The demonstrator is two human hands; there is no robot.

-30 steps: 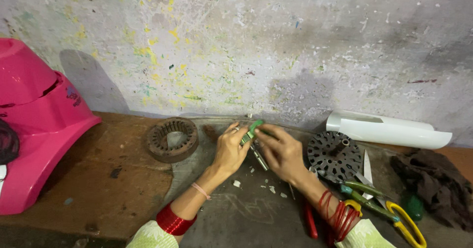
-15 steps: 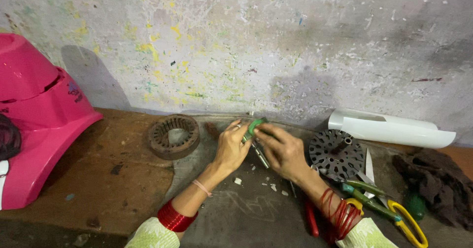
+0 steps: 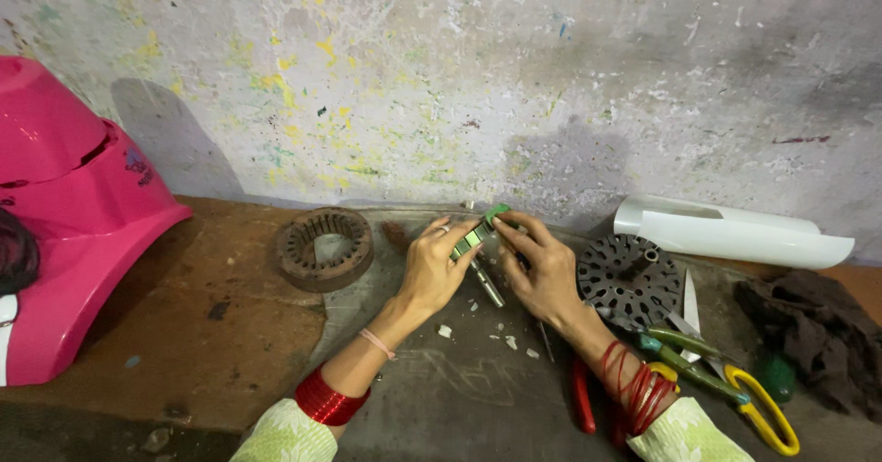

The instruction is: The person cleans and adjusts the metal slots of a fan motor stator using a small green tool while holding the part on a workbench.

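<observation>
The left hand (image 3: 439, 264) and right hand (image 3: 542, 269) both pinch a small green strip (image 3: 484, 225) between closed fingertips, holding it just above the grey work surface (image 3: 459, 398), between the stator ring (image 3: 324, 247) and the rotor disc (image 3: 630, 278), which keeps both parts within reach

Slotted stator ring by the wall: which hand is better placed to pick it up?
Left, probably. The left hand is beside the rusty slotted stator ring. The right hand lies farther away; both pinch the small green strip.

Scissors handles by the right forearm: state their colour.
The scissors handles are yellow, with green along the shanks, seen in the head view.
</observation>
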